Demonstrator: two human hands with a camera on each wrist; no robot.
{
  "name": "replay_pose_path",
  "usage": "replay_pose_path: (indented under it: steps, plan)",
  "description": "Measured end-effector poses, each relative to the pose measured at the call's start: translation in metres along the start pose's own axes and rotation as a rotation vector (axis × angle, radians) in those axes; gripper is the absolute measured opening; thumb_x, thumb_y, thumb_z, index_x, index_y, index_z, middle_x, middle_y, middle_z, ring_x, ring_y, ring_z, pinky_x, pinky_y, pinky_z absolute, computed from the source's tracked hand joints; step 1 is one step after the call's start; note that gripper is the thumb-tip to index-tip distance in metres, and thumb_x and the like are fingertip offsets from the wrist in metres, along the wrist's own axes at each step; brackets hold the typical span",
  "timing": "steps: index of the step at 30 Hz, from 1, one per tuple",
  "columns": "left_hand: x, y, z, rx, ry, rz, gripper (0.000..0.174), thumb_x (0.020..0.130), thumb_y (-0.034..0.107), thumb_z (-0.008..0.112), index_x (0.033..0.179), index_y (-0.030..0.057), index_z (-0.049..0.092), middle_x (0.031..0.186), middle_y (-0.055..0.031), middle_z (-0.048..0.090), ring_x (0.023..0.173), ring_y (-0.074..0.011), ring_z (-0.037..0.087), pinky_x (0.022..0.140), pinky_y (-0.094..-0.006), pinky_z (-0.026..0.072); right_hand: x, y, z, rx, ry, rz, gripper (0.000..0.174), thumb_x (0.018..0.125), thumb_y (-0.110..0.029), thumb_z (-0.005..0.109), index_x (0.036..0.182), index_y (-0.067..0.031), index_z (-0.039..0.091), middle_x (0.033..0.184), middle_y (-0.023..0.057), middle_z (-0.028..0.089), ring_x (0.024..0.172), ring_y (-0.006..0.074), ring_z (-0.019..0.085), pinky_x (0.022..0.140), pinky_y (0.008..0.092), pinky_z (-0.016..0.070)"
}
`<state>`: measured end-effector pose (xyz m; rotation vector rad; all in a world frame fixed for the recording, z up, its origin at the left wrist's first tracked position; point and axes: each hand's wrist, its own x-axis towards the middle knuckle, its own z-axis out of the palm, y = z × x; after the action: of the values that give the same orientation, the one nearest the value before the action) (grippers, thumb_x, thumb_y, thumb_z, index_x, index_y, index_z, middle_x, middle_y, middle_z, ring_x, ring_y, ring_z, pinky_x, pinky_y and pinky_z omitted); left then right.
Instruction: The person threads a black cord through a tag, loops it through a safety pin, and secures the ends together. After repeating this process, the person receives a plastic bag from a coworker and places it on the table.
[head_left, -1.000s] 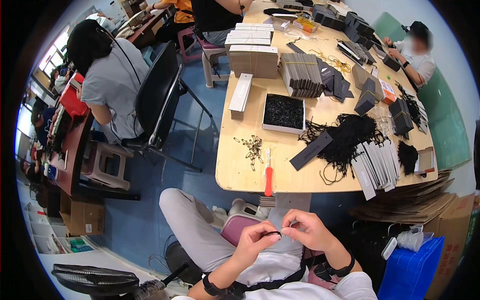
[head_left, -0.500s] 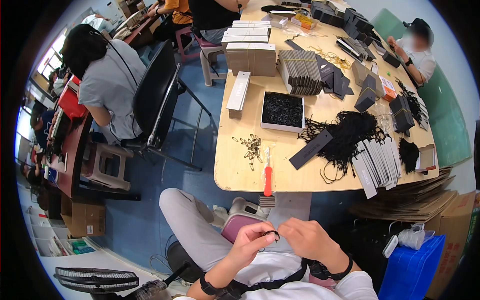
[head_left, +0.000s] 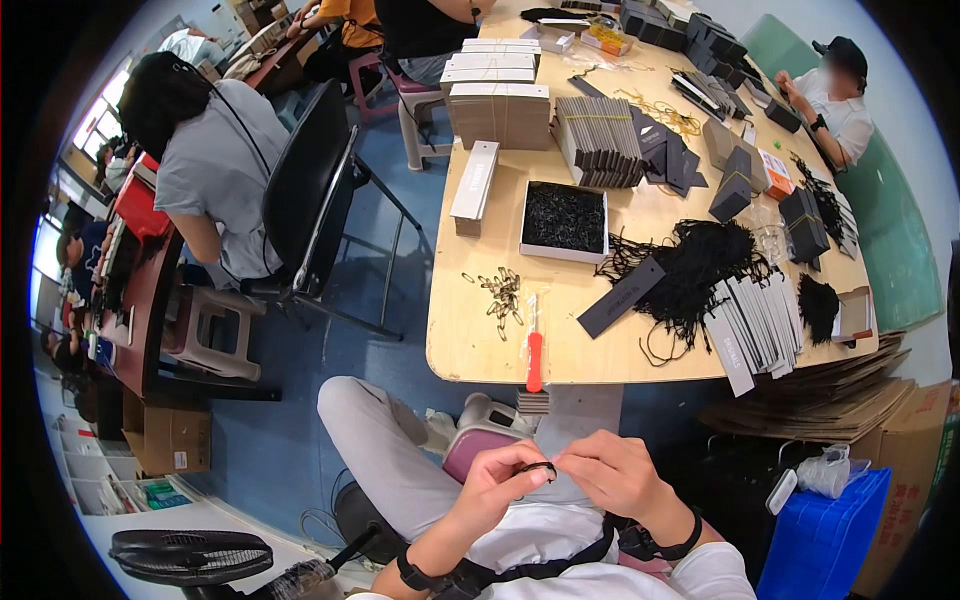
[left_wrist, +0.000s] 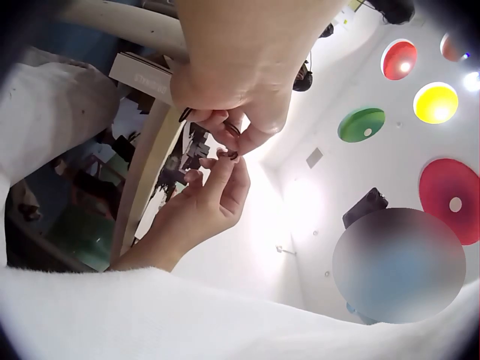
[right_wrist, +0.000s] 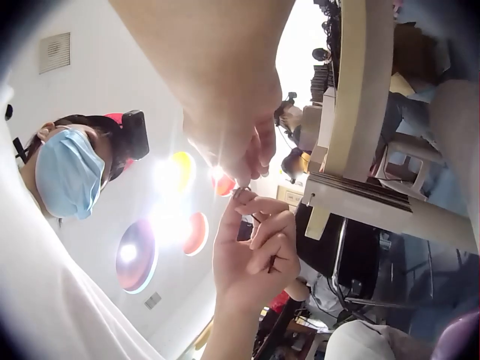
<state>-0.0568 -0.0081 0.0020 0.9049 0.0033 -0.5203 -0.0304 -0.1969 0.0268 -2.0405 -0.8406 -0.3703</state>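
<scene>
In the head view my left hand [head_left: 492, 490] grips a thin black cord [head_left: 541, 466], bent in a loop by its thumb and forefinger. The right hand [head_left: 618, 474] meets it tip to tip, thumb and forefinger pinched on the cord. Both are held over the lap, in front of the table edge. Seen from the left wrist, a small dark piece [left_wrist: 228, 154] shows at the right fingertips; its kind cannot be told. Part of the cord also passes between the curled left fingers [right_wrist: 271, 251] in the right wrist view.
On the wooden table [head_left: 470, 350] lie small metal pins [head_left: 503, 298], an orange-handled tool [head_left: 535, 362] and a heap of black cords [head_left: 700, 270]. A white box [head_left: 563, 250] holds small black pieces. Tags [head_left: 755, 335] lie fanned at the right. A fan [head_left: 190, 555] stands lower left.
The right hand has turned over toward the left, its back now more to the camera, and its fingertips stay close at the cord. The left hand has hardly moved.
</scene>
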Motion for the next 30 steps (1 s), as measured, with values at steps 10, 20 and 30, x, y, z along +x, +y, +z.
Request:
replay_pose_path:
  steps: [10,20,30]
  plan:
    - [0.004,-0.005,0.012,0.408,0.239,0.301,0.012,0.081,0.002,0.067,0.093,-0.0003,0.067,0.085,-0.0019,0.056,0.063,-0.0018,0.042,0.052,-0.0159,0.0296,0.000,-0.014,0.010,0.245,0.125,0.295,0.021,0.071,0.007,0.069,0.091,-0.0003,0.067,0.079,0.0088,0.063,0.061,0.0153,0.059,0.052,0.0233,0.0463]
    - [0.009,0.007,0.017,0.586,0.252,0.413,0.014,0.078,0.003,0.070,0.092,0.0019,0.068,0.084,-0.0016,0.057,0.057,-0.0018,0.040,0.046,-0.0167,0.0281,0.012,-0.010,-0.001,0.152,0.141,0.186,0.018,0.071,0.008,0.070,0.087,0.0002,0.068,0.076,0.0089,0.063,0.060,0.0145,0.059,0.051,0.0232,0.0456]
    - [0.012,0.007,0.025,0.822,0.387,0.500,0.007,0.079,-0.002,0.066,0.087,-0.0029,0.065,0.084,-0.0063,0.055,0.057,-0.0055,0.050,0.046,-0.0180,0.0360,0.008,-0.016,0.016,0.109,0.233,0.291,0.015,0.073,0.009,0.068,0.085,0.0008,0.063,0.075,0.0082,0.060,0.054,0.0134,0.053,0.048,0.0230,0.0427]
